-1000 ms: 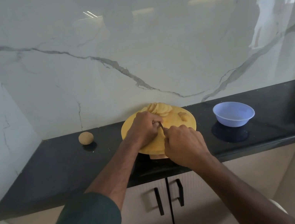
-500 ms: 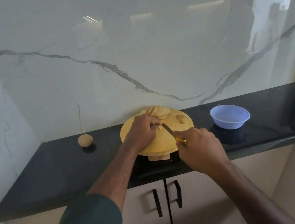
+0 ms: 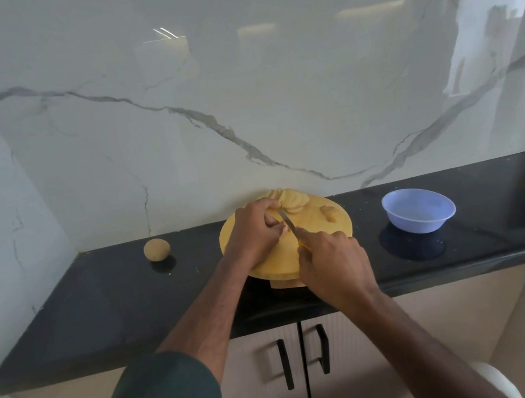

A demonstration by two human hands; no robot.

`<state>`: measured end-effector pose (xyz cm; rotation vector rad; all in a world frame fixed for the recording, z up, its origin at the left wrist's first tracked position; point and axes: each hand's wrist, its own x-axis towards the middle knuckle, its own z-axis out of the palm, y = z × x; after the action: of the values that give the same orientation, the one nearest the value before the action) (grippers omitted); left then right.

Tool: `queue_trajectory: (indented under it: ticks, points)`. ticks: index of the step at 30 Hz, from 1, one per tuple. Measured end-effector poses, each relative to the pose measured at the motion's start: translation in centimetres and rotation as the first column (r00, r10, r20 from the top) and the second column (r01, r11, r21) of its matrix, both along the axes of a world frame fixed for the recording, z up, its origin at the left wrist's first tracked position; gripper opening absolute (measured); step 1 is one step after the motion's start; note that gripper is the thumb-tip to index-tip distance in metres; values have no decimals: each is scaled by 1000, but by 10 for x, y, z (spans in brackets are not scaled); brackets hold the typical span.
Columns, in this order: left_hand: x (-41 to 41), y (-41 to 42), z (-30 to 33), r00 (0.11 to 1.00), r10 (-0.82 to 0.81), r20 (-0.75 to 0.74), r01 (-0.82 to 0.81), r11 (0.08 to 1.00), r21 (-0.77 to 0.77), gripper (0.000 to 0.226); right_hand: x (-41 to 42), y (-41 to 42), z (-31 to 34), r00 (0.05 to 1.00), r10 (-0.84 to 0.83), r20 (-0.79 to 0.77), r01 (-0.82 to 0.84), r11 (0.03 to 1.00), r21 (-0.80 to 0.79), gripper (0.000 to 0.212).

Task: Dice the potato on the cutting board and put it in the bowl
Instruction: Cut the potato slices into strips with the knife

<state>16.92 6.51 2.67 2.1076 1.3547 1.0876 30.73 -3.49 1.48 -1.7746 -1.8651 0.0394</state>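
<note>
A potato piece is pinned on the round cutting board (image 3: 274, 259) by the curled left hand (image 3: 254, 231). A knife (image 3: 287, 220) is gripped by the right hand (image 3: 334, 261). Slices (image 3: 291, 202) are piled at the far edge. The bowl (image 3: 419, 214) sits right on the worktop (image 3: 96, 296). No writing is legible.

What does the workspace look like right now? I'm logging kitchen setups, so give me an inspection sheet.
Surface: black countertop, glossy.
Job's things: round yellow cutting board with potato slices at its far edge and a small piece; empty blue bowl to its right.
Clutter: whole potato left of the board.
Grippers: left hand holds a potato piece; right hand grips a knife.
Cables: nothing seen.
Surroundings: marble backsplash; cabinet doors below.
</note>
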Motion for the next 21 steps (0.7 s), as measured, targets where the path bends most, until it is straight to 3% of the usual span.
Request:
queue_trajectory:
  ticks: [21]
  points:
    - [-1,4,-2,999,11,-30,-11,1000,-1,43,-3,1,-1,999,1,47,-1,1000,2,46]
